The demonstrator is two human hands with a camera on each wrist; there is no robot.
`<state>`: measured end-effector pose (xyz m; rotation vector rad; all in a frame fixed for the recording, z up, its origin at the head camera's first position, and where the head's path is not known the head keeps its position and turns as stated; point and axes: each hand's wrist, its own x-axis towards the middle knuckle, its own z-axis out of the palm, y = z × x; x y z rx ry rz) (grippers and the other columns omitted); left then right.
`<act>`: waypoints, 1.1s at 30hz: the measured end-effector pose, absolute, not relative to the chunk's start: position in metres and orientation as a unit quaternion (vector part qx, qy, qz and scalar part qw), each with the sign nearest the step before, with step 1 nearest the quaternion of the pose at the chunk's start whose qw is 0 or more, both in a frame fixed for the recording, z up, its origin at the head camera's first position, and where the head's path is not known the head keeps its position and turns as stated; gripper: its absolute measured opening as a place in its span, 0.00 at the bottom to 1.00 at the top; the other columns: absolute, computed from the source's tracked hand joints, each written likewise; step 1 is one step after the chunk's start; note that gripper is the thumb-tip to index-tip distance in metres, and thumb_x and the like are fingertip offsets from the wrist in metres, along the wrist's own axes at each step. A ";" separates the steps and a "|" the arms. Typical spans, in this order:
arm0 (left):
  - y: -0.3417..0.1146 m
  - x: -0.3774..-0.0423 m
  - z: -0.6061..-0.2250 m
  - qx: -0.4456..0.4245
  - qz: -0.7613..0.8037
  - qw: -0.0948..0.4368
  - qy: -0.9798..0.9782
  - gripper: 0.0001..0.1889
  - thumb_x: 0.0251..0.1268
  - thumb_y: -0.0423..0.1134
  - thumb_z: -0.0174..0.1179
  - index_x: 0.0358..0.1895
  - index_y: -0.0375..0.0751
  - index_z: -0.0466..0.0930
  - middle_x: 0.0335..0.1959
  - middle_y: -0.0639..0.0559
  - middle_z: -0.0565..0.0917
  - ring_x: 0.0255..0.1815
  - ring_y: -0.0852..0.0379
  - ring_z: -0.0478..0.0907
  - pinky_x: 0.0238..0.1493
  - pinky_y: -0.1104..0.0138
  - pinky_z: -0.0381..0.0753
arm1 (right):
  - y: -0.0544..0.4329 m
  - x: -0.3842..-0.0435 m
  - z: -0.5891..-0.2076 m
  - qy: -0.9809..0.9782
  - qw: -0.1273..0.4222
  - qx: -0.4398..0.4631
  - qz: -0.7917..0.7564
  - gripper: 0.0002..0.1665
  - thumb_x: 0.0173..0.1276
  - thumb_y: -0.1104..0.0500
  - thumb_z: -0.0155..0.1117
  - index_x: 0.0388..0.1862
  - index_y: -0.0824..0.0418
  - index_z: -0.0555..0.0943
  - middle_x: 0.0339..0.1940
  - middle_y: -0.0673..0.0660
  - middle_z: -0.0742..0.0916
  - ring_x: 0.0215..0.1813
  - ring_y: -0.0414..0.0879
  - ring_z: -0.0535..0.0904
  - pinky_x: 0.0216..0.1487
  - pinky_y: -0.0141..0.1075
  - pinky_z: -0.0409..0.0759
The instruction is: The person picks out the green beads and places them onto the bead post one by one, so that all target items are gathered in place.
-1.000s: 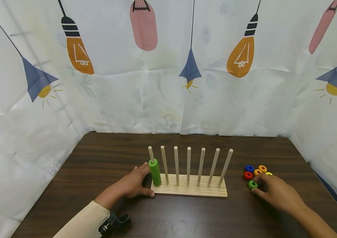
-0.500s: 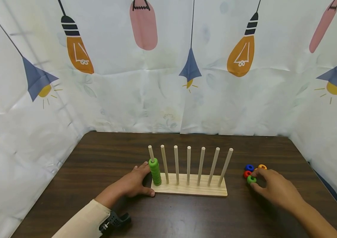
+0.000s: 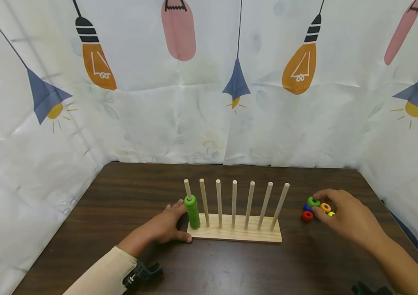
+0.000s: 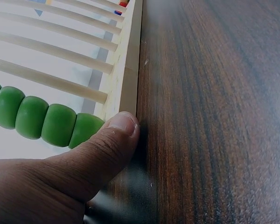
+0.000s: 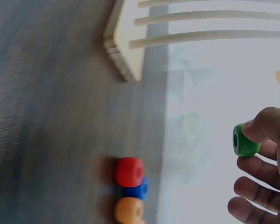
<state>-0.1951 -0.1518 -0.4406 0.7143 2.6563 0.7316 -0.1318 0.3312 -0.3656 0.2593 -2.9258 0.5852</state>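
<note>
My left hand (image 3: 172, 225) holds the left end of a wooden peg stand (image 3: 235, 233), with the thumb on its front corner and the other fingers reaching behind. A stack of green beads (image 4: 32, 116) fills the lower part of the leftmost peg; the other pegs are bare. Between thumb and fingertips my right hand (image 3: 353, 217) pinches a single green bead (image 5: 245, 141), raised above the table. Below it lie a red bead (image 3: 307, 216), a blue bead (image 5: 136, 189), an orange bead (image 3: 325, 207) and a yellow bead (image 3: 331, 214), partly covered by the hand.
The dark wooden table (image 3: 231, 270) carries the stand at its middle and the loose beads to the right. Behind and at the sides hangs a white printed cloth (image 3: 150, 123). A dark strap (image 3: 142, 275) circles the left wrist.
My right hand has lifted the green bead up off the table, from beside the red bead to over the blue one. My left hand and the stand have stayed put.
</note>
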 end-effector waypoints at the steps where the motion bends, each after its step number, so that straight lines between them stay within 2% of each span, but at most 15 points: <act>1: -0.152 -0.195 -0.440 0.249 0.254 0.147 0.923 0.47 0.51 0.50 0.81 0.74 0.40 0.67 0.77 0.32 0.62 0.81 0.34 0.49 0.77 0.38 0.47 | 0.330 -0.132 -0.362 -0.974 0.077 0.089 0.194 0.17 0.67 0.51 0.75 0.53 0.52 0.83 0.50 0.58 0.86 0.48 0.58 0.82 0.34 0.52 0.81; 6: -0.152 -0.195 -0.439 0.253 0.255 0.147 0.922 0.47 0.52 0.50 0.80 0.73 0.40 0.68 0.77 0.32 0.62 0.81 0.33 0.49 0.76 0.38 0.47 | 0.326 -0.134 -0.349 -0.971 0.105 0.110 0.184 0.17 0.66 0.52 0.75 0.52 0.52 0.84 0.48 0.56 0.86 0.40 0.49 0.79 0.30 0.42 0.75; 8: -0.152 -0.196 -0.439 0.254 0.255 0.147 0.921 0.46 0.52 0.50 0.80 0.73 0.39 0.68 0.77 0.32 0.62 0.81 0.33 0.49 0.76 0.38 0.47 | 0.324 -0.134 -0.344 -0.968 0.122 0.122 0.180 0.17 0.65 0.53 0.76 0.51 0.53 0.84 0.47 0.55 0.86 0.39 0.48 0.78 0.31 0.41 0.74; 12: -0.153 -0.196 -0.439 0.255 0.256 0.147 0.921 0.46 0.52 0.50 0.80 0.73 0.39 0.68 0.77 0.32 0.62 0.81 0.33 0.49 0.76 0.37 0.47 | 0.320 -0.137 -0.333 -0.960 0.160 0.152 0.171 0.17 0.62 0.56 0.79 0.49 0.54 0.85 0.45 0.53 0.86 0.41 0.49 0.79 0.32 0.42 0.76; 16: -0.153 -0.197 -0.440 0.258 0.257 0.146 0.920 0.46 0.52 0.51 0.80 0.73 0.40 0.68 0.77 0.33 0.63 0.81 0.33 0.49 0.76 0.37 0.47 | 0.317 -0.139 -0.322 -0.955 0.175 0.171 0.164 0.17 0.61 0.57 0.79 0.48 0.55 0.86 0.46 0.52 0.86 0.45 0.50 0.80 0.36 0.46 0.77; 21: -0.153 -0.198 -0.442 0.260 0.257 0.145 0.920 0.47 0.51 0.51 0.80 0.74 0.40 0.67 0.77 0.33 0.62 0.80 0.33 0.49 0.76 0.37 0.47 | 0.310 -0.140 -0.310 -0.950 0.187 0.190 0.159 0.16 0.61 0.58 0.78 0.48 0.55 0.86 0.45 0.49 0.87 0.44 0.48 0.79 0.39 0.46 0.77; 33: -0.152 -0.197 -0.442 0.257 0.254 0.144 0.921 0.47 0.52 0.50 0.80 0.73 0.40 0.67 0.77 0.32 0.62 0.80 0.32 0.50 0.76 0.37 0.47 | 0.293 -0.138 -0.294 -0.936 0.222 0.226 0.156 0.20 0.57 0.60 0.81 0.48 0.54 0.86 0.46 0.49 0.87 0.39 0.43 0.76 0.36 0.41 0.76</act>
